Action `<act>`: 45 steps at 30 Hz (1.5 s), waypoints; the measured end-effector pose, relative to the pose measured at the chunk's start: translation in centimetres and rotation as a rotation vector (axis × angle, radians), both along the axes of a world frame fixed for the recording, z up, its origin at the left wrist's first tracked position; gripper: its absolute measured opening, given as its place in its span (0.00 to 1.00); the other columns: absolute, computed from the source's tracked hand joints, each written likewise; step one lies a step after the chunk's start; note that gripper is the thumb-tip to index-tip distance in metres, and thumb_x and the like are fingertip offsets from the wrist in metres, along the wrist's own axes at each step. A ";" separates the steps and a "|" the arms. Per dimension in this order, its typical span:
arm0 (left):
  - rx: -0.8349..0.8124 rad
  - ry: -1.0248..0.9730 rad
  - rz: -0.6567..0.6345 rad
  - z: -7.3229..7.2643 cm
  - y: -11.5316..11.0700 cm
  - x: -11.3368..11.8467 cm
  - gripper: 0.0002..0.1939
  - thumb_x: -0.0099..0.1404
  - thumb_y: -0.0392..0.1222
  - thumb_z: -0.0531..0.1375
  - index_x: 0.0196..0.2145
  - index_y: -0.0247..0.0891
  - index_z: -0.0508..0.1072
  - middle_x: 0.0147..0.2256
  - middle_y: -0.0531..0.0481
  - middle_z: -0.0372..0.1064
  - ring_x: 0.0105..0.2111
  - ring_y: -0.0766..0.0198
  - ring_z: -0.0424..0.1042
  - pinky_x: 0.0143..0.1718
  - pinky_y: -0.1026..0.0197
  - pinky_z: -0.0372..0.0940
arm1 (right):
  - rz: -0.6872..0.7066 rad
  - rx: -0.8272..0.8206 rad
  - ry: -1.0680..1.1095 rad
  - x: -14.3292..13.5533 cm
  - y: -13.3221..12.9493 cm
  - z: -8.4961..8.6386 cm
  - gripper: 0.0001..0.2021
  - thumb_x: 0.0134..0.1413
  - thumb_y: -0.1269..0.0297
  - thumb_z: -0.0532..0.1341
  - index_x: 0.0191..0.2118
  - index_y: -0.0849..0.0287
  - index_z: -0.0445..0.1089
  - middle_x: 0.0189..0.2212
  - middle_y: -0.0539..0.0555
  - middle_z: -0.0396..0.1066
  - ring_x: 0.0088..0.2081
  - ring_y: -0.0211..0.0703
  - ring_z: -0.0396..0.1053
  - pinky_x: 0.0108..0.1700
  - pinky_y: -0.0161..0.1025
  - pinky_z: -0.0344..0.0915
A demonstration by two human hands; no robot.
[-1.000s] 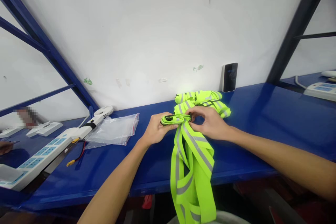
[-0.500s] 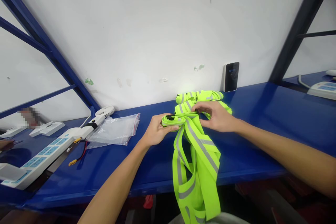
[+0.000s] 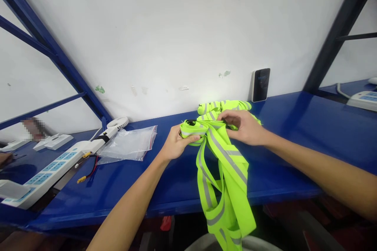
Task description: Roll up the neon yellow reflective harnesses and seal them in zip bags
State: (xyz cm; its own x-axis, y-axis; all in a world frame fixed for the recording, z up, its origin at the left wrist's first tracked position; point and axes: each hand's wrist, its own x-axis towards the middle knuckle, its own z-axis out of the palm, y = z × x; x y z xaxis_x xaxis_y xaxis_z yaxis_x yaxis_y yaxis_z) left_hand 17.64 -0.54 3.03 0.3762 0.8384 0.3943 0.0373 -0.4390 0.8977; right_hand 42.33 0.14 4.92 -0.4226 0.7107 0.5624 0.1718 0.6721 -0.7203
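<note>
A neon yellow-green reflective strap vest [image 3: 222, 157] with grey stripes is held above the blue table, its loose straps hanging over the front edge. My left hand [image 3: 174, 144] is closed around its rolled end, thumb in front, a black buckle showing at the top of the roll. My right hand [image 3: 243, 127] pinches the upper edge of the straps to the right of the roll. Behind my hands, more rolled reflective vests [image 3: 235, 105] of the same colour lie against the wall, partly hidden by the right hand.
Clear plastic bags [image 3: 131, 144] lie left of my hands, beside a white power strip [image 3: 55, 168], a small white fan [image 3: 118, 122] and a red-black cable with yellow connectors [image 3: 88, 172]. A black-faced device [image 3: 260, 85] leans on the wall. Blue frame posts [image 3: 61, 59] flank the table.
The rolled end in my left hand has tilted and risen slightly. The hanging straps have swung a little to the right. Both hands keep their hold.
</note>
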 end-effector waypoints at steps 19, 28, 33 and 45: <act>0.471 0.395 0.178 1.0 -0.3 -0.1 0.19 0.58 0.41 0.66 0.48 0.43 0.75 0.43 0.47 0.76 0.41 0.55 0.73 0.44 0.59 0.63 | 0.278 -0.621 0.181 -1.5 0.7 -1.4 0.22 0.53 0.69 0.59 0.55 0.58 0.70 0.39 0.54 0.79 0.41 0.45 0.76 0.46 0.45 0.72; 0.964 0.612 0.436 -0.2 -0.3 1.4 0.19 0.61 0.28 0.57 0.45 0.46 0.77 0.33 0.47 0.76 0.35 0.58 0.71 0.33 0.61 0.60 | 0.138 -0.832 0.484 -3.5 -0.6 -0.9 0.09 0.55 0.66 0.66 0.42 0.60 0.76 0.36 0.53 0.78 0.35 0.36 0.74 0.36 0.30 0.73; 1.314 0.801 0.605 -0.1 -0.5 2.0 0.15 0.61 0.27 0.56 0.43 0.40 0.74 0.33 0.49 0.76 0.34 0.58 0.70 0.30 0.59 0.59 | 0.126 -0.972 0.536 -3.4 -0.6 -0.7 0.22 0.45 0.76 0.70 0.49 0.60 0.72 0.33 0.51 0.77 0.33 0.35 0.74 0.35 0.29 0.72; 0.316 0.137 0.204 -0.2 -0.3 0.4 0.51 0.58 0.45 0.66 0.68 0.49 0.37 0.65 0.36 0.47 0.62 0.46 0.57 0.57 0.46 0.60 | 0.224 -0.774 0.613 -2.3 -0.2 0.1 0.20 0.44 0.74 0.69 0.47 0.58 0.71 0.38 0.52 0.76 0.36 0.38 0.74 0.41 0.34 0.70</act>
State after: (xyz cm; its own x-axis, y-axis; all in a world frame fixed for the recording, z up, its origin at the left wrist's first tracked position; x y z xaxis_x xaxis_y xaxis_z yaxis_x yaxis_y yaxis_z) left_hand 18.01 -0.85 2.85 0.2814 0.7468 0.6026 0.2621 -0.6639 0.7003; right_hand 40.05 -0.06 5.07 -0.3842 0.9117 0.1453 -0.4470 -0.0460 -0.8934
